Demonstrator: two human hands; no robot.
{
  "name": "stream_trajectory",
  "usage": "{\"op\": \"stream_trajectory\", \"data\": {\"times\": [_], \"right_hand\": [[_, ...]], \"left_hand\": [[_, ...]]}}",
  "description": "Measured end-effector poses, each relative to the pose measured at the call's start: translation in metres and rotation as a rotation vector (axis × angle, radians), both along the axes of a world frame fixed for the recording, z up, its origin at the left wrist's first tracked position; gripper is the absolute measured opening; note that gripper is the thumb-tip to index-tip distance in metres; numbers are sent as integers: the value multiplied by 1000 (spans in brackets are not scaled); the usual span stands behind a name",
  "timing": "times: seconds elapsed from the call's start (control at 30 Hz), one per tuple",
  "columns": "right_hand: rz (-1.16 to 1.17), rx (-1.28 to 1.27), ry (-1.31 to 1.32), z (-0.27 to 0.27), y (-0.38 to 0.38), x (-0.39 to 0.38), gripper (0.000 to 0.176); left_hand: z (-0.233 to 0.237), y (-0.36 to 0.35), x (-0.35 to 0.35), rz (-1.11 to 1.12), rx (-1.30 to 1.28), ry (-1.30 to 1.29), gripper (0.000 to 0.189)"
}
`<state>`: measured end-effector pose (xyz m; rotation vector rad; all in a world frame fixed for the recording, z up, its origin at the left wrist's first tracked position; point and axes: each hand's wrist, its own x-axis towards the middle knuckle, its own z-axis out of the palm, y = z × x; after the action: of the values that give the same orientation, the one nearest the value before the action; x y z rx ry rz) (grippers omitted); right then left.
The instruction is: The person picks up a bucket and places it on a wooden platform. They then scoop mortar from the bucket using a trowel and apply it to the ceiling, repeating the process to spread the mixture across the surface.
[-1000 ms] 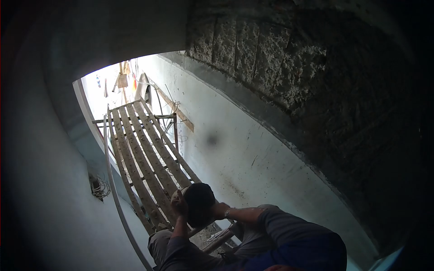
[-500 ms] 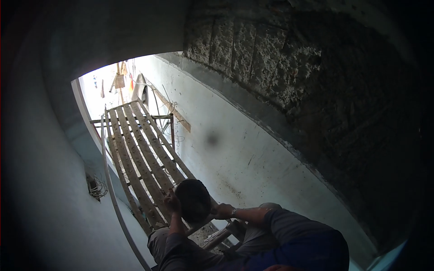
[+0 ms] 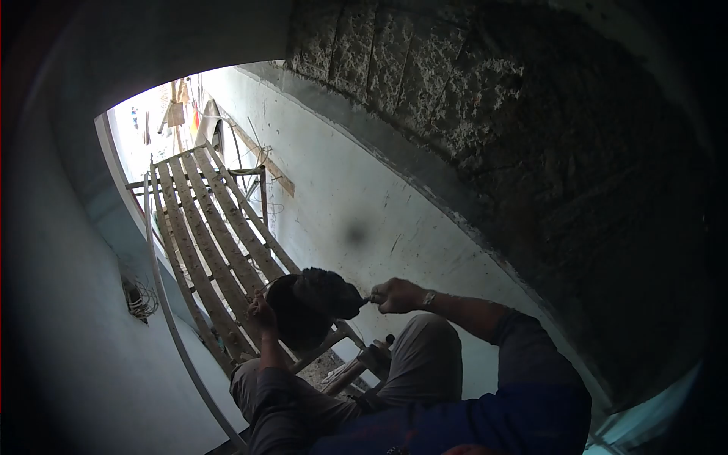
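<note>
My left hand [image 3: 262,313] is closed at the near-left edge of a dark bucket [image 3: 297,322], gripping its rim or handle; which one is too dark to tell. Past the bucket's right side, my right hand [image 3: 400,296] is wrapped round the handle of a trowel. A dark lump of wet mortar [image 3: 327,293] lies on the trowel, over the bucket's opening, and hides most of the blade. The inside of the bucket is too dark to make out.
A slatted wooden plank platform [image 3: 205,220] slopes toward the bright opening. Rough grey mortar [image 3: 425,76] covers the slanted surface overhead at right, above a white wall [image 3: 341,197]. A long pole or pipe [image 3: 163,292] runs along the left, near coiled wires [image 3: 140,299].
My right hand has risen from the bucket's edge and moved right, bringing up the trowel with mortar on it. My left hand stays at the bucket. The whole view has shifted slightly.
</note>
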<state>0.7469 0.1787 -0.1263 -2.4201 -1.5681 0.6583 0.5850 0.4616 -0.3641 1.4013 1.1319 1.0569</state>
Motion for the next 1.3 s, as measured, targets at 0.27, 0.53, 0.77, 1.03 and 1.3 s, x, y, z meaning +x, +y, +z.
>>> {"op": "stream_trajectory", "data": {"times": [0.27, 0.53, 0.77, 1.03, 1.3], "right_hand": [[277, 263, -230, 190, 15, 10, 20], [-17, 493, -212, 362, 50, 29, 26], [-208, 776, 44, 454, 78, 143, 35], [-697, 1018, -540, 485, -49, 165, 39], [-698, 749, -604, 433, 8, 190, 61]], "left_hand": [[-10, -1, 9, 66, 72, 33, 50], [10, -14, 10, 145, 176, 56, 52], [4, -14, 15, 135, 278, 130, 44], [19, -16, 14, 23, 116, 53, 48], [-22, -4, 20, 41, 217, 85, 46]]}}
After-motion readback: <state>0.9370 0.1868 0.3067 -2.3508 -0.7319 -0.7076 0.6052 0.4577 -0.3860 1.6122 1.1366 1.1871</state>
